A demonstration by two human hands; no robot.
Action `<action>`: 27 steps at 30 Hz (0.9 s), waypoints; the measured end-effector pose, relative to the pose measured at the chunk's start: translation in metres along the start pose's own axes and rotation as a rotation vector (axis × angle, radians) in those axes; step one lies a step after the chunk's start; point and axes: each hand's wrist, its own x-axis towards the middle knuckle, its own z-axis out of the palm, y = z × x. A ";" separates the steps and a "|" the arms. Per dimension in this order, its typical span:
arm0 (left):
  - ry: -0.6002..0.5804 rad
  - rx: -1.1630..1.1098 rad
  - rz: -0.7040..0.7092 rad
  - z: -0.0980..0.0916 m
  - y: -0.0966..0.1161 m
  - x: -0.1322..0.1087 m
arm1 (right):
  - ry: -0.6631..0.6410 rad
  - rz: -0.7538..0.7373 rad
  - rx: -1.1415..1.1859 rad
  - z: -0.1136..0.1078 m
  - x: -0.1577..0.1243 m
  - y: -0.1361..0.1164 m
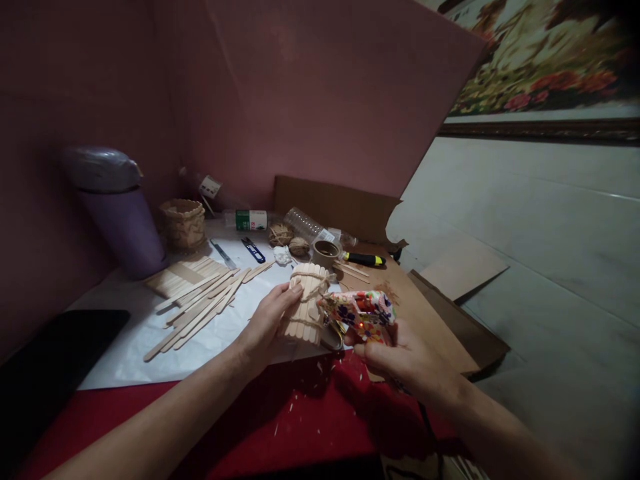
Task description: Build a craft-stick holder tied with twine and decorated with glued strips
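My left hand (pixel 273 310) is closed round a small cylinder of craft sticks (pixel 304 325), with bands of twine wound about it near the top and bottom. A flower-patterned glue gun (pixel 357 310) with a lit red light is gripped in my right hand (pixel 395 347). Its nozzle points left, close to the twine on the cylinder's right side; whether it touches I cannot tell. Behind the cylinder stands a roll of brown tape (pixel 326 252). A shiny round object (pixel 333 335), partly hidden, lies beneath the glue gun.
Loose craft sticks (pixel 200 313) spread over white paper (pixel 120 363) at left. A purple tumbler (pixel 117 220) and a woven basket (pixel 184 225) stand behind them. Twine balls (pixel 281 234), plastic bottles (pixel 305 223) and a black-and-yellow cutter (pixel 364 259) lie farther back. Cardboard (pixel 430 320) covers the right.
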 end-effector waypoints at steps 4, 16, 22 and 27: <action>0.001 0.002 0.003 0.002 0.001 -0.002 | 0.011 0.025 0.000 0.000 -0.001 0.000; -0.012 0.017 -0.019 0.002 0.001 -0.001 | 0.007 0.001 -0.001 0.001 0.001 0.005; -0.007 0.025 0.017 -0.001 -0.001 0.001 | -0.010 -0.012 0.018 0.001 0.000 0.006; 0.006 0.016 0.012 -0.001 -0.002 0.001 | -0.027 -0.014 0.019 0.001 -0.001 0.008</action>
